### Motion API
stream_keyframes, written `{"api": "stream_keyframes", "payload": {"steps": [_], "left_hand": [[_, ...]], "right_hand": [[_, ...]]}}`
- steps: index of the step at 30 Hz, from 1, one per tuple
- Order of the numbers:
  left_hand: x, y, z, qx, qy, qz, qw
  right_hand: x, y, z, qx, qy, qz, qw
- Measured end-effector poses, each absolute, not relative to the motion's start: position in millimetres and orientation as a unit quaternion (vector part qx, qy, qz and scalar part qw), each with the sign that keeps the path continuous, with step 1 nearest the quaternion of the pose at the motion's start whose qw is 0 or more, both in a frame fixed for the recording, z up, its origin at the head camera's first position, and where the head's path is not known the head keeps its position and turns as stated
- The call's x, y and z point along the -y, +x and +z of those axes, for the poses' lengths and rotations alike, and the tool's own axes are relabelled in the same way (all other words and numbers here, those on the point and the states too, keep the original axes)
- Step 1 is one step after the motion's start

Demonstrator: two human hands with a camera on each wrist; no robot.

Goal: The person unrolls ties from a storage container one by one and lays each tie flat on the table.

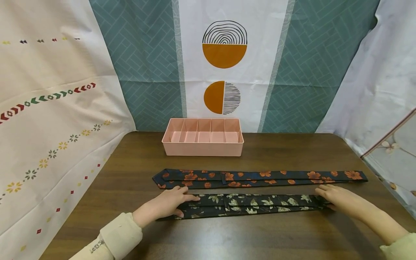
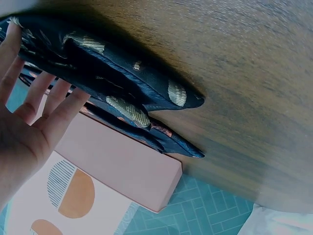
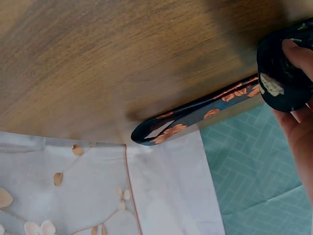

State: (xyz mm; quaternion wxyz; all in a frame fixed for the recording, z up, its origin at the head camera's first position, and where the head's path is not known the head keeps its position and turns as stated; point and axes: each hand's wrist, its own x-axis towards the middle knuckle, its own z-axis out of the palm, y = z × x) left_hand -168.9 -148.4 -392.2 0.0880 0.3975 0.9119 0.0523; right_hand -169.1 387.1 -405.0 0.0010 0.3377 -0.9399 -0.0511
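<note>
A black necktie with pale flowers [image 1: 253, 204] lies lengthwise across the table, folded double. At its left end my left hand [image 1: 169, 202] holds it across the width, thumb at the near edge and fingers at the far edge; its pointed tip [image 2: 176, 93] sticks out past the hand in the left wrist view. My right hand [image 1: 341, 200] pinches the folded right end, which curves up as a loop [image 3: 274, 83] in the right wrist view. Just behind lies a dark necktie with orange flowers [image 1: 266, 176], also doubled and roughly parallel, with neither hand holding it.
A pink organizer box [image 1: 203, 149] with several compartments stands at the back of the brown wooden table [image 1: 227, 238]. Patterned cloths hang behind it, a teal and white one [image 1: 149, 72] at the back and pale ones at both sides.
</note>
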Motion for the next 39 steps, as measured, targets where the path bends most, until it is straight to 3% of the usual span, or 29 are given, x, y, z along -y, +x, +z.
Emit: {"api": "stream_keyframes", "payload": {"steps": [8,21,34,39], "left_hand": [[147,-170,-392,-0.913,0.393,0.048,0.093],[148,-172,-394,-0.913,0.395,0.047,0.092],[148,-171,-395,-0.914,0.392,0.049,0.092],[148,-171,-394,-0.914,0.392,0.046,0.093]], "right_hand": [[-394,-168,-401,0.95,0.305,-0.049,-0.039],[-397,-171,-401,0.952,0.295,-0.058,-0.054],[-409,-172,-402,0.951,0.299,-0.053,-0.055],[-411,-173,-402,0.947,0.311,-0.066,-0.029]]}}
